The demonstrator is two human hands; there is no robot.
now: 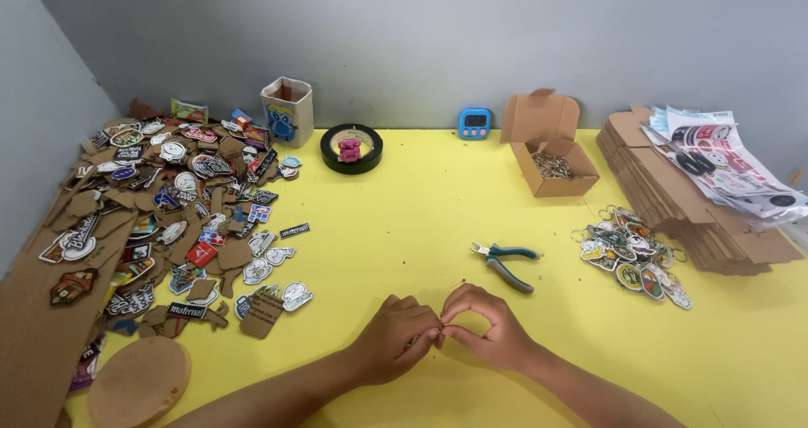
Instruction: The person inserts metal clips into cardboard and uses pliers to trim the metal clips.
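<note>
My left hand (397,334) and my right hand (486,327) meet fingertip to fingertip low on the yellow table (404,217). Both pinch something very small between them; what it is cannot be made out. A pair of pliers (505,261) with blue-grey handles lies just beyond my right hand, untouched. Finished keychains (633,255) with rings lie in a pile to the right.
A big heap of cardboard-backed sticker cutouts (168,209) covers the left side, with a round wooden disc (139,382) near the front. At the back stand a small paper box (287,111), a black tape roll (351,148), a blue timer (475,122), an open carton of rings (551,160), stacked cardboard (673,201).
</note>
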